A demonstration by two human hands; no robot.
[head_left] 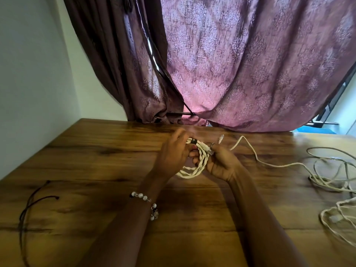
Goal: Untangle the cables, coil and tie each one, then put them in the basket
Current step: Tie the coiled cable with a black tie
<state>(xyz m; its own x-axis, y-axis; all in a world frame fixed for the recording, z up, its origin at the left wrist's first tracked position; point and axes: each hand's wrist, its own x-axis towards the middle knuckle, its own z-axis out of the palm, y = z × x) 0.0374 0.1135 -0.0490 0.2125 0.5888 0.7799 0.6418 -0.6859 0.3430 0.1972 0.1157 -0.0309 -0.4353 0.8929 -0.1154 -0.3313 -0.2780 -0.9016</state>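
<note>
both hands grip coiled white cable (194,166) | black tie (193,141) on | loose cables (327,174) right

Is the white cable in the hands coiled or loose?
Coiled: the white cable hangs in gathered loops, with a black tie round its top.

Home room, patterned curtain (240,64), wooden table (96,151), plain wall (34,74)

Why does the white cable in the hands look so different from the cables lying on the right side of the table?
The coiled cable is wound into neat loops with a black tie round it; the loose cables sprawl in a tangle, untied. The left hand and right hand hold the coiled cable up; the loose cables lie on the table. Both are pale.
</note>
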